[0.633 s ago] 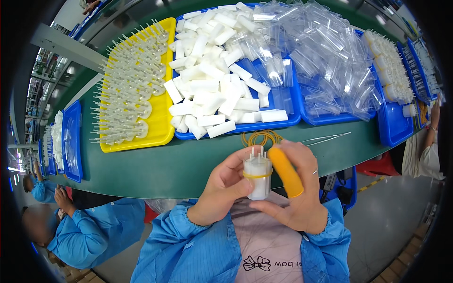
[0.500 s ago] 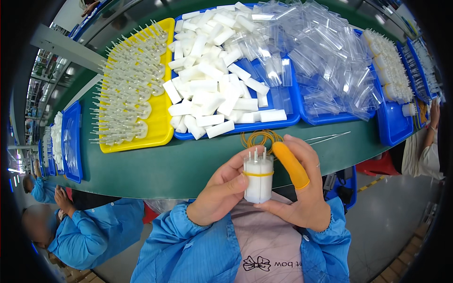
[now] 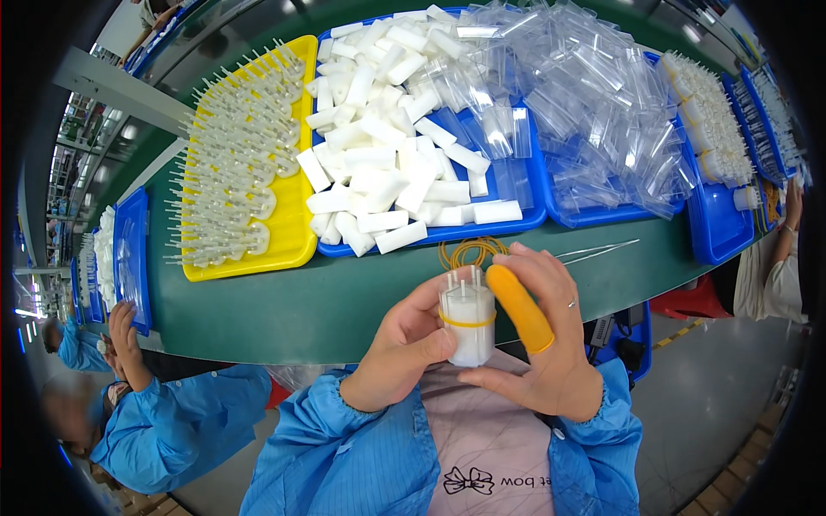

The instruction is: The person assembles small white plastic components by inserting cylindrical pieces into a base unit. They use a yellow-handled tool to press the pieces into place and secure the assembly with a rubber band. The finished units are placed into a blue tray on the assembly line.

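Between my hands is a white cylindrical assembly (image 3: 470,342) with a clear sleeve around it, thin pale pins standing from its top and a yellow rubber band (image 3: 466,319) around its upper part. My left hand (image 3: 397,351) grips its left side, thumb across the front. My right hand (image 3: 551,344) curves around the right side, an orange finger cot (image 3: 523,310) on the index finger. That fingertip meets the top edge, while the thumb lies against the base. Just beyond lies a coil of rubber bands (image 3: 471,251) on the green table (image 3: 258,318).
A yellow tray (image 3: 297,245) holds rows of pinned pale parts. Blue trays carry white foam-like blocks (image 3: 370,159) and clear plastic sleeves (image 3: 594,112). Metal tweezers (image 3: 598,251) lie at right. Another blue tray (image 3: 718,228) bears finished-looking assemblies. A co-worker (image 3: 163,421) sits at left.
The assembly has shifted and tilted slightly left, with the rubber band a little slanted. My right index finger has moved left over its top edge. The co-worker's hand at left has risen.
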The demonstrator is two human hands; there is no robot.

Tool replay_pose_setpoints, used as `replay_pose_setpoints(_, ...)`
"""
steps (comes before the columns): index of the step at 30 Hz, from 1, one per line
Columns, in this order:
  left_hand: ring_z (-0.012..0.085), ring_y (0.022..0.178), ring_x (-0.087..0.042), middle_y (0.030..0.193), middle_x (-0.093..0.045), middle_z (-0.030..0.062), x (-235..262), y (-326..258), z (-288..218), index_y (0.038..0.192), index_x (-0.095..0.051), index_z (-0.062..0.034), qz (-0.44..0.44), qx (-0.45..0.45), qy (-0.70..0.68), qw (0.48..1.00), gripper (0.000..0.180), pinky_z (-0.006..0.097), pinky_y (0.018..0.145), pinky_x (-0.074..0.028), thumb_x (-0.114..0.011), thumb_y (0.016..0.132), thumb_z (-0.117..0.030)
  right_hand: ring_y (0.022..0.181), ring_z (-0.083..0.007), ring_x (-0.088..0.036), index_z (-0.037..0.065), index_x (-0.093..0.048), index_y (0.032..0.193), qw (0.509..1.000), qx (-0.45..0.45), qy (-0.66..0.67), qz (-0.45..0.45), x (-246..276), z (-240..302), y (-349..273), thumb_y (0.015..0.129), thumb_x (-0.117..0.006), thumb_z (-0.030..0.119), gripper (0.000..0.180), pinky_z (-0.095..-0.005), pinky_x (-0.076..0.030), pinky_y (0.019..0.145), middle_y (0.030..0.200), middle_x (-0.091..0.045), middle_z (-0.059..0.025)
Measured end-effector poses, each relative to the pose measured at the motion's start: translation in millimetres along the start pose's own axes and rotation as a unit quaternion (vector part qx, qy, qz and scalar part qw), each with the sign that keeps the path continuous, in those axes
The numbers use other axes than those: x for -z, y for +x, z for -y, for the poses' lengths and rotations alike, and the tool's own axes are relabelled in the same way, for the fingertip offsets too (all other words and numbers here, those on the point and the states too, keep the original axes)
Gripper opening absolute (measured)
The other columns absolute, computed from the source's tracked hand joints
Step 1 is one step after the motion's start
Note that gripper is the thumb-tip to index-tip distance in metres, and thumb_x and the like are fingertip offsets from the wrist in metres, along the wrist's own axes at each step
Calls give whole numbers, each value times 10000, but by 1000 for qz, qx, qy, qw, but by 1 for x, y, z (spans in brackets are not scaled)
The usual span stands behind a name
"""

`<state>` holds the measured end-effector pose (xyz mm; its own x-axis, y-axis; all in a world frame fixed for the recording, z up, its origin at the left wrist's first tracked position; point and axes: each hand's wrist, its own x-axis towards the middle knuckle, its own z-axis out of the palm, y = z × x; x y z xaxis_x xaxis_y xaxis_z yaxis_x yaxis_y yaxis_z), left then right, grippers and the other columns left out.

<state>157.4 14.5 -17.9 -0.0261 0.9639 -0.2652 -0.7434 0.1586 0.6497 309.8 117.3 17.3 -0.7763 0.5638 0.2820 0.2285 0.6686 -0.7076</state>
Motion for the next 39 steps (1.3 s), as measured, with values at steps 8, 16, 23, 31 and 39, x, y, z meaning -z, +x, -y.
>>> replay_pose_setpoints(8, 191, 1207, -456, 1302, -466, 100, -3, 0, 0, 1406, -271, 2, 16, 6, 20, 1000, 701, 329, 1018, -352, -644, 863, -238, 1191, -273, -457, 102, -615, 1130, 994, 43, -102, -9, 4, -5, -5, 616, -776, 260, 561, -519, -302, 1022, 1206, -527, -41)
replay_pose_setpoints(16, 185, 1182, -474, 1283, -483, 106, -3, 1, 4, 1399, -276, 3, -26, -55, 86, 994, 728, 326, 1010, -364, -692, 831, -185, 1190, -265, -467, 107, -614, 1127, 986, 84, -140, -25, -4, -5, -7, 631, -765, 220, 531, -516, -304, 1025, 1255, -516, -38)
replay_pose_setpoints(23, 211, 1219, -458, 1316, -464, 106, -4, 1, -3, 1425, -241, -16, -7, 40, -22, 999, 725, 346, 1027, -351, -634, 873, -273, 1246, -280, -406, 89, -573, 1173, 1000, 6, -7, 16, 6, -10, -1, 593, -789, 229, 634, -524, -299, 1024, 1302, -471, -67)
replay_pose_setpoints(31, 204, 1212, -459, 1322, -457, 101, 2, 3, 3, 1425, -243, -14, 30, -59, 165, 984, 750, 337, 1024, -347, -657, 858, -279, 1222, -272, -427, 113, -598, 1137, 992, 60, -107, 3, 4, -6, -4, 617, -766, 224, 558, -523, -295, 1030, 1259, -497, -45)
replay_pose_setpoints(39, 174, 1209, -449, 1326, -452, 78, -3, 5, -1, 1418, -270, -20, -5, 17, 5, 1000, 709, 317, 997, -368, -642, 870, -273, 1222, -296, -423, 90, -560, 1177, 1000, -1, 11, -1, 8, -7, 1, 568, -799, 226, 668, -536, -297, 1022, 1255, -482, -70)
